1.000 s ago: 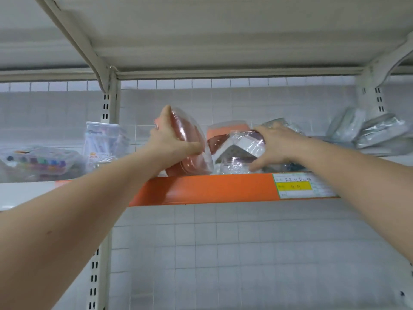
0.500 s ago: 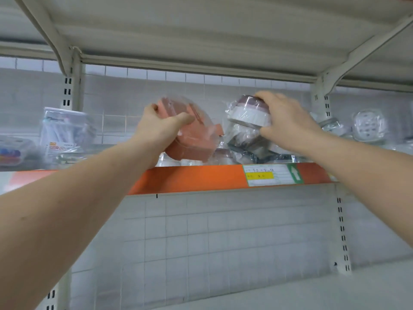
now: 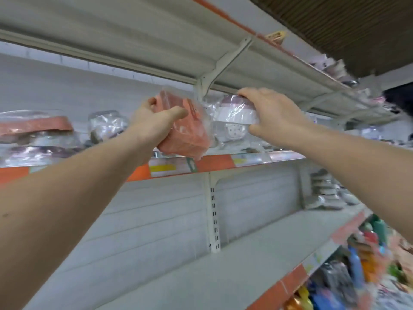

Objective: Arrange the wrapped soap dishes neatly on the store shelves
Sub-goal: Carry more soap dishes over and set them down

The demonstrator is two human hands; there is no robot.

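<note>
I grip one wrapped dish per hand, both lifted off the orange-edged shelf (image 3: 214,163), presumably to carry them to a tidier spot. Left hand (image 3: 154,126) clamps the salmon dish (image 3: 190,133), which juts toward 3 o'clock; right hand (image 3: 274,117) pinches the white dish (image 3: 232,115), extending toward 9 o'clock.

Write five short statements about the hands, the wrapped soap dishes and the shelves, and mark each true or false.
1. The left hand grips a wrapped orange soap dish. True.
2. The right hand hangs idle. False: it grips a wrapped white soap dish.
3. Both dishes are held up at the orange-edged shelf. True.
4. The lower shelf below the hands is packed with soap dishes. False: it is bare there.
5. The orange dish is unwrapped. False: clear plastic covers it.
</note>
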